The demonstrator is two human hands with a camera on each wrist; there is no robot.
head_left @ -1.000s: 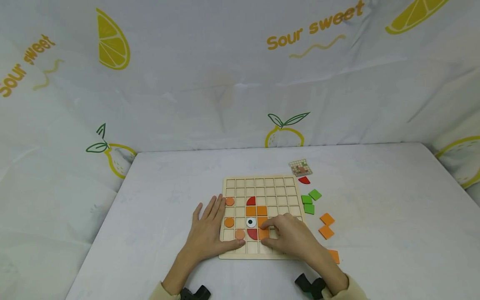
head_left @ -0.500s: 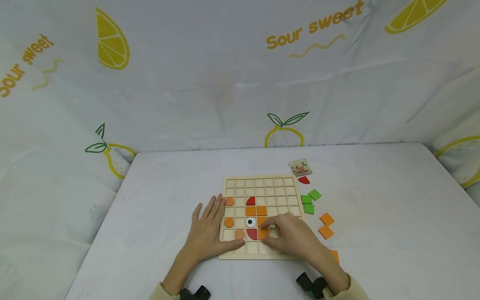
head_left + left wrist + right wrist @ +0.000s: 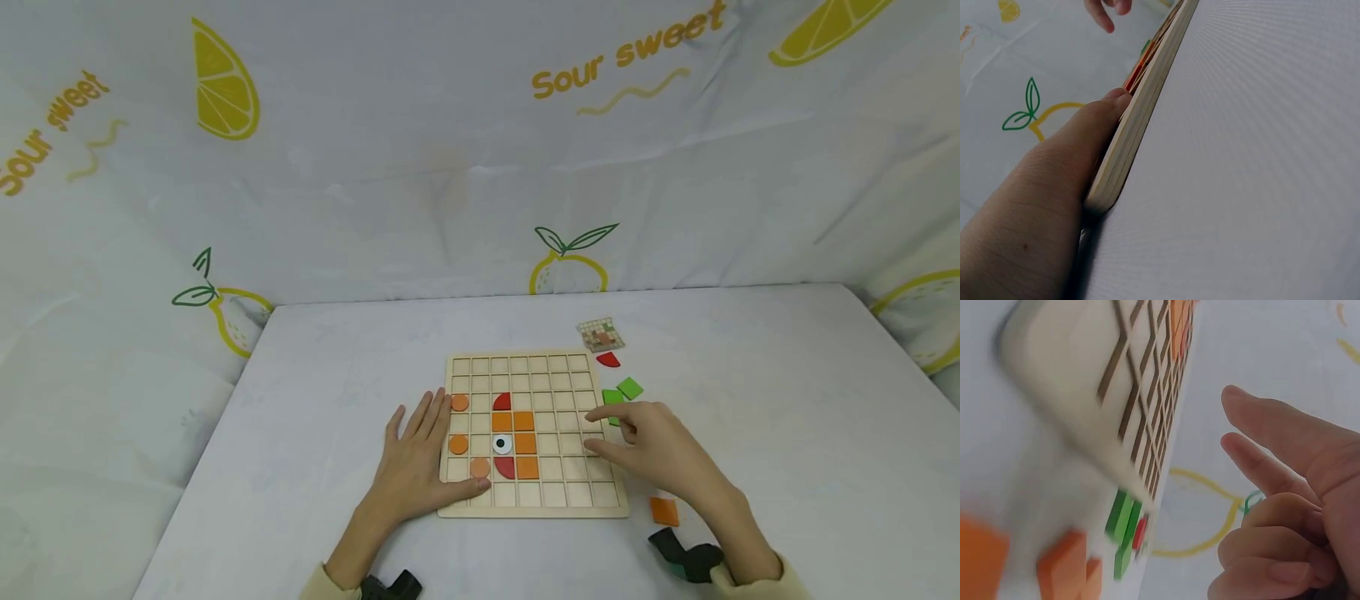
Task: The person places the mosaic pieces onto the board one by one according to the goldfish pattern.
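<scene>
A wooden grid board (image 3: 573, 493) lies on the white table. My left hand (image 3: 412, 462) rests spread along its left edge, thumb on the near left cells beside a round orange piece (image 3: 480, 467). Set in the grid are several orange square tiles (image 3: 527, 467), a round eye tile (image 3: 502, 444), and two red quarter-circle tiles (image 3: 505, 469). My right hand (image 3: 660, 442) hovers over the board's right edge, holding nothing. In the right wrist view the right hand (image 3: 1291, 481) has thumb and index finger extended and apart, the other fingers curled.
Right of the board lie green square tiles (image 3: 630, 388), partly behind the right hand, and a loose orange square tile (image 3: 664, 512). A loose red quarter-circle tile (image 3: 609, 360) sits near a small patterned card (image 3: 602, 334). A printed white cloth (image 3: 420, 167) hangs behind the table.
My right hand has let go of the orange square tile in the grid and moved right, toward the loose tiles. That tile stays in its cell. The left hand has not moved.
</scene>
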